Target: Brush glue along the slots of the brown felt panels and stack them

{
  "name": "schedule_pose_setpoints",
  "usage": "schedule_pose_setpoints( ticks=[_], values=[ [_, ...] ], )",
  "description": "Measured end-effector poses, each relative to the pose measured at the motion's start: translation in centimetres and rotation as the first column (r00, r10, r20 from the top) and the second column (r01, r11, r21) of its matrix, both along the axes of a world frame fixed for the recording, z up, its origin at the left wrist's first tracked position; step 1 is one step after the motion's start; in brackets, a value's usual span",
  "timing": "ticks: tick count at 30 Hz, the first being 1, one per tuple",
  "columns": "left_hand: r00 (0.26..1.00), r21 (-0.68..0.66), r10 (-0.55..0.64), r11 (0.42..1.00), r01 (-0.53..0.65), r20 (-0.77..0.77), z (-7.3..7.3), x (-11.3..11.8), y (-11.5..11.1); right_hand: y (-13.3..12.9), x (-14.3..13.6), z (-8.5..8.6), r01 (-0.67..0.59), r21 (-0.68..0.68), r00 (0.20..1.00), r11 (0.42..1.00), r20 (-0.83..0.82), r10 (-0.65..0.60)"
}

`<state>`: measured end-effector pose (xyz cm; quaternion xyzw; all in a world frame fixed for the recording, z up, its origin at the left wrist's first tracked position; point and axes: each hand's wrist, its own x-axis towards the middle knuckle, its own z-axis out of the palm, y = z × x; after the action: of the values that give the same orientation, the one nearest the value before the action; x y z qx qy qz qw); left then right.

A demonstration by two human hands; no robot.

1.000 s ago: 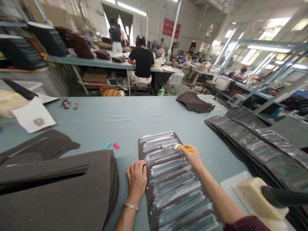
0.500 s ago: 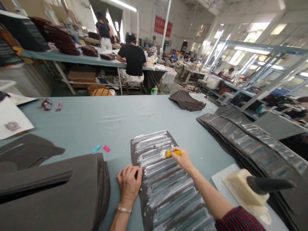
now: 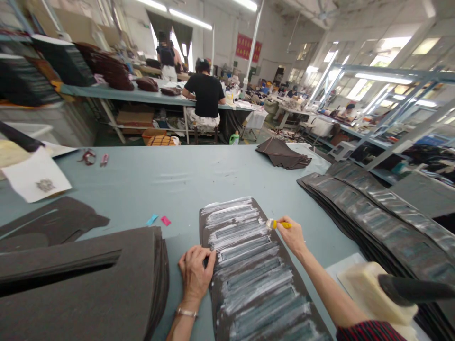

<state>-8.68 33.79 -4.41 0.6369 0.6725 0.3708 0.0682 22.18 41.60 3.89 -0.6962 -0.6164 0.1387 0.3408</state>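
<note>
A long dark grey panel (image 3: 254, 267) with several rectangular cut-outs lies on the table in front of me, streaked with white, wet-looking paste. At its left edge rests my left hand (image 3: 196, 273), fingers curled, with thumb and forefinger closed at the rim. My right hand (image 3: 292, 236) grips a small brush (image 3: 280, 224) by its yellow handle. The whitish bristles touch the panel near its upper right edge. Right of my forearm stands a cream-coloured block-like container (image 3: 369, 284) with a thick black handle sticking out of it.
Stacked dark sheets (image 3: 85, 284) fill the near left. Coated panels (image 3: 355, 208) are piled along the right, with folded dark pieces (image 3: 284, 152) at the far edge. Blue and pink scraps (image 3: 165, 220) lie left of centre. A seated person (image 3: 204, 94) works at another table.
The brush in my right hand has moved right across the panel to its edge, leaving more white there. My left hand stays at the left edge. The view has shifted slightly left.
</note>
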Motion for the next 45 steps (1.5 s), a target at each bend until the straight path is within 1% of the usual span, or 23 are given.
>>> schedule_pose_setpoints(
  ticks=[2,5,9,11,12,14,16,18,20,21,23,25,29,31,33,35,37,38,40,42,43,44,45],
  values=[
    [0.998,-0.009,0.027,1.0,-0.026,0.051,0.1,-0.1,0.4,0.7,-1.4,0.4,0.003,0.013,0.998,1.0,-0.065,-0.003],
    [0.994,-0.016,0.077,0.997,-0.076,0.08,0.3,0.1,1.6,1.6,-6.4,0.4,-0.069,0.029,0.982,0.997,-0.177,0.073],
    [0.993,-0.054,0.109,0.992,-0.111,-0.052,0.1,0.6,3.2,2.3,-14.8,-1.0,-0.254,0.017,0.906,0.967,-0.345,0.245],
    [0.987,-0.066,0.112,0.991,-0.12,-0.116,-0.1,0.7,3.5,2.9,-16.8,-1.9,-0.347,-0.008,0.864,0.938,-0.391,0.316],
    [0.985,-0.063,0.109,0.991,-0.118,-0.134,-0.2,0.7,3.5,3.4,-16.7,-2.3,-0.365,-0.028,0.858,0.931,-0.397,0.325],
    [0.983,-0.046,0.108,0.992,-0.116,-0.149,-0.3,0.6,3.5,4.3,-14.4,-2.8,-0.315,-0.055,0.887,0.948,-0.373,0.273],
    [0.983,-0.032,0.113,0.992,-0.119,-0.147,-0.3,0.6,3.4,5.3,-10.1,-2.7,-0.186,-0.044,0.937,0.982,-0.308,0.164],
    [0.984,-0.026,0.115,0.992,-0.12,-0.139,-0.2,0.6,3.4,6.3,-5.7,-2.2,-0.041,-0.011,0.976,0.999,-0.215,0.038],
    [0.985,-0.024,0.112,0.993,-0.116,-0.131,-0.1,0.6,3.3,6.9,-2.7,-1.6,0.057,0.017,0.993,0.998,-0.104,-0.055],
    [0.986,-0.021,0.112,0.993,-0.115,-0.127,-0.1,0.7,3.3,7.1,-2.0,-1.3,0.073,0.033,0.996,0.997,-0.057,-0.071],
    [0.987,-0.013,0.111,0.993,-0.113,-0.117,-0.2,0.6,3.3,7.2,-2.0,-1.0,0.041,0.06,0.999,0.997,-0.01,-0.041],
    [0.99,-0.014,0.104,0.994,-0.105,-0.099,-0.3,0.4,3.3,7.1,-3.3,-0.9,-0.008,0.071,0.999,0.997,-0.031,0.01],
    [0.992,-0.064,0.127,0.99,-0.127,-0.003,-0.5,0.0,4.2,7.0,-7.0,-0.9,0.012,0.082,0.99,0.997,-0.141,-0.001],
    [0.986,-0.068,0.159,0.985,-0.156,0.047,-0.5,0.0,5.2,6.9,-9.7,-1.0,-0.016,0.09,0.98,0.996,-0.198,0.033],
    [0.986,-0.049,0.163,0.986,-0.161,0.044,-0.5,0.2,6.2,6.7,-12.8,-1.4,-0.145,0.067,0.953,0.987,-0.26,0.158],
    [0.989,-0.034,0.149,0.988,-0.149,-0.008,-0.4,0.4,7.0,6.6,-15.4,-2.1,-0.315,0.013,0.891,0.949,-0.34,0.301],
    [0.987,-0.031,0.145,0.989,-0.147,-0.065,-0.3,0.6,7.3,6.8,-16.4,-3.0,-0.406,-0.049,0.833,0.913,-0.431,0.347],
    [0.986,-0.031,0.146,0.988,-0.149,-0.083,-0.3,0.7,7.3,7.1,-16.0,-3.3,-0.4,-0.075,0.827,0.914,-0.459,0.324],
    [0.983,-0.03,0.152,0.987,-0.155,-0.099,-0.2,0.7,7.2,8.0,-13.7,-3.5,-0.29,-0.095,0.87,0.952,-0.441,0.22],
    [0.982,-0.028,0.157,0.987,-0.16,-0.104,-0.1,0.7,7.1,9.1,-10.7,-3.3,-0.104,-0.06,0.946,0.993,-0.313,0.081],
    [0.982,-0.027,0.159,0.986,-0.162,-0.103,-0.1,0.7,7.1,9.5,-9.6,-3.0,-0.014,-0.019,0.975,1.0,-0.223,0.009],
    [0.982,-0.027,0.161,0.986,-0.165,-0.101,0.0,0.7,7.1,9.8,-9.0,-2.7,0.058,0.029,0.989,0.998,-0.138,-0.054],
    [0.982,-0.026,0.164,0.986,-0.168,-0.098,0.0,0.7,7.1,9.9,-9.0,-2.3,0.096,0.076,0.993,0.993,-0.073,-0.09]
  ],
)
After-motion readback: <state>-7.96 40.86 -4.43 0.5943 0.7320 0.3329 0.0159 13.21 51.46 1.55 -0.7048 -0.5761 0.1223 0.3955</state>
